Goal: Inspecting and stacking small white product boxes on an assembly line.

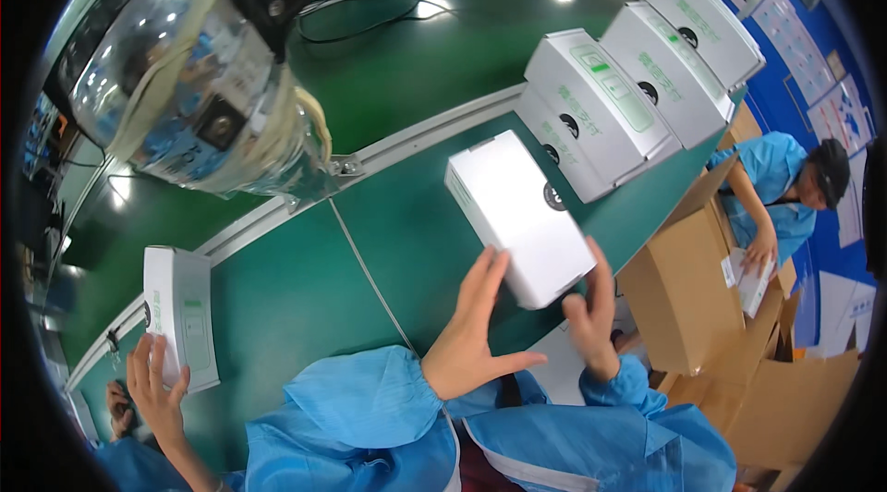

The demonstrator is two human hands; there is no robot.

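Observation:
A white carton (522,219) with a round black mark lies at an angle on the green table in front of me. My left hand (469,337) is at its near left edge, fingers stretched and thumb spread wide. At the near right corner is my right hand (593,315), its fingers along the carton's side and its thumb apart. Neither hand is wrapped round the carton. Whether the fingertips press on it, I cannot tell.
Several similar white cartons (591,113) stand at the far right. A clear plastic-wrapped device (208,95) hangs at upper left. A co-worker's hand (155,388) touches another white carton (189,321) at left. On the right, another person (767,182) handles a small box beside brown cardboard boxes (679,293).

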